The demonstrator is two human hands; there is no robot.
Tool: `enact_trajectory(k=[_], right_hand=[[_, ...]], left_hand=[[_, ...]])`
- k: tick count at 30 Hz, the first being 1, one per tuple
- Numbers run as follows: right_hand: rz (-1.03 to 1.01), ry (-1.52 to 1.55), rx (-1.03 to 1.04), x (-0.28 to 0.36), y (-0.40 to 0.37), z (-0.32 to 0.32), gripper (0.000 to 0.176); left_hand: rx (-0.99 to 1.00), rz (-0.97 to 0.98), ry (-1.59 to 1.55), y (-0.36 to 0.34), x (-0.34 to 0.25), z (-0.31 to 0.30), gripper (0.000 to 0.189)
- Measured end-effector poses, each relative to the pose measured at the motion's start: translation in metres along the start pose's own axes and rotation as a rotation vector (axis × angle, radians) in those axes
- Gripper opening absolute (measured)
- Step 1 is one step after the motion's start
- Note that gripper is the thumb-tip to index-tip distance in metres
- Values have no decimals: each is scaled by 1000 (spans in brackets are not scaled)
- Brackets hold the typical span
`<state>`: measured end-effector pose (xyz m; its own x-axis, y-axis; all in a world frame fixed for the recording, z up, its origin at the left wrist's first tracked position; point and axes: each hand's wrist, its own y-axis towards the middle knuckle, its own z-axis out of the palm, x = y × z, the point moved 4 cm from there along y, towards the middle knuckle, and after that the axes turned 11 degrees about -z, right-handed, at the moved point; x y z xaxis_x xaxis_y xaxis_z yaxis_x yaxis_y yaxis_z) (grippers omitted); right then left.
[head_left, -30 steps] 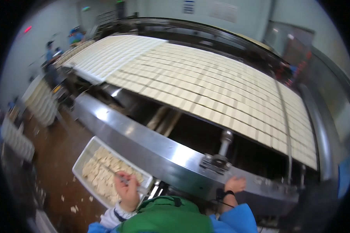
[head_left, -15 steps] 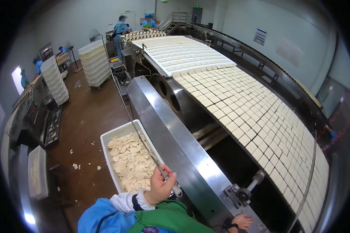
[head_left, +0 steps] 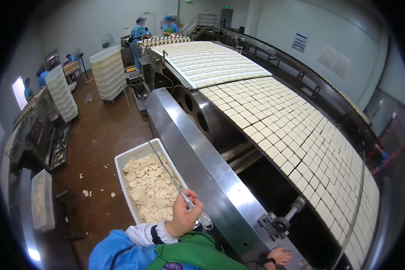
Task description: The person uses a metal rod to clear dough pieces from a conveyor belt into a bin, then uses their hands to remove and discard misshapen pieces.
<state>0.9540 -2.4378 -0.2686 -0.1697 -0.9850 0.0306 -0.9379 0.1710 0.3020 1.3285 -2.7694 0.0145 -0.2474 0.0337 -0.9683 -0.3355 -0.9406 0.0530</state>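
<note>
1. Left hand (head_left: 187,213): the grip is pinched closed around the lower part of a long, thin grey metal rod (head_left: 170,174), just above its looped end (head_left: 206,222). The rod slants up and forward, crossing above the bin.
2. Right hand (head_left: 280,255): lowered at the steel frame, fingers loosely extended, no object seen in it. It is near the black-wheeled metal bracket (head_left: 279,225). Firm contact with the frame cannot be confirmed.
3. White rectangular plastic bin (head_left: 137,149): located beside the long stainless-steel frame (head_left: 189,144), left of the conveyor. It holds a heap of flat, broken, cream-coloured pieces (head_left: 150,184) and appears well filled. Similar scraps (head_left: 85,193) lie on the brown floor (head_left: 99,135), not gathered.
4. Cream-coloured squares (head_left: 274,130): laid in close rows across the wide conveyor, to the right of the frame. Most appear whole and separated by narrow dark gaps. The rod is apart from them.
5. White forward section (head_left: 211,63): carries further rows, spaced wider apart.
6. Status: squares remain across the conveyor; broken pieces are collected in the bin. Overall completion cannot be determined.
7. Surroundings: two co-workers (head_left: 139,33) stand at the far end, near a tall stack of white trays (head_left: 107,72).
</note>
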Motion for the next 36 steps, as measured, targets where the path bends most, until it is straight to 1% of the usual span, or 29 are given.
enact_trajectory(k=[1, 6, 8, 9, 11, 14, 15, 17, 20, 23, 25, 26, 28, 33, 35, 36], right_hand=[[5, -6, -25, 3, -1, -1, 47], [-3, 20, -18, 20, -8, 1, 49], [-11, 35, -17, 20, -11, -3, 50], [-8, 29, -9, 23, -12, -3, 51], [-4, 23, -1, 29, -15, -5, 51], [-2, 38, 6, 38, -20, -10, 52], [-4, 36, 9, 43, -21, -12, 53], [-6, 32, 13, 50, -25, -14, 53], [5, 32, 35, 58, -30, -15, 52], [0, 55, 30, 65, -32, -8, 51], [-18, 3, -113, 69, -35, -4, 48], [-17, 2, -111, 70, -38, -6, 48], [-6, 45, 2, 75, -40, -7, 49], [3, 38, -20, 91, -48, -11, 49], [-1, 47, -32, 97, -52, -13, 49], [1, 61, -25, 100, -53, -13, 49]], left_hand=[[-1, -7, 8, 2, 2, -2, 32], [24, -19, 23, 15, 2, -9, 30], [-5, 51, -82, 22, 1, -10, 28], [-5, 49, -81, 27, 0, -12, 28], [-95, 199, 41, 36, -10, -17, 28], [-140, 251, 54, 41, -20, -20, 26], [-141, 252, 54, 41, -21, -24, 26], [23, 137, -46, 41, -17, -29, 25], [80, 157, -10, 45, -15, -34, 25], [72, 166, -30, 50, -16, -38, 25], [83, 171, -12, 54, -17, -43, 25], [94, 175, 7, 55, -18, -46, 26], [102, 147, -23, 58, -18, -50, 26], [87, 69, -134, 70, -21, -59, 27], [-40, 117, -26, 79, -16, -68, 28], [-38, 118, -25, 82, -15, -70, 28]])
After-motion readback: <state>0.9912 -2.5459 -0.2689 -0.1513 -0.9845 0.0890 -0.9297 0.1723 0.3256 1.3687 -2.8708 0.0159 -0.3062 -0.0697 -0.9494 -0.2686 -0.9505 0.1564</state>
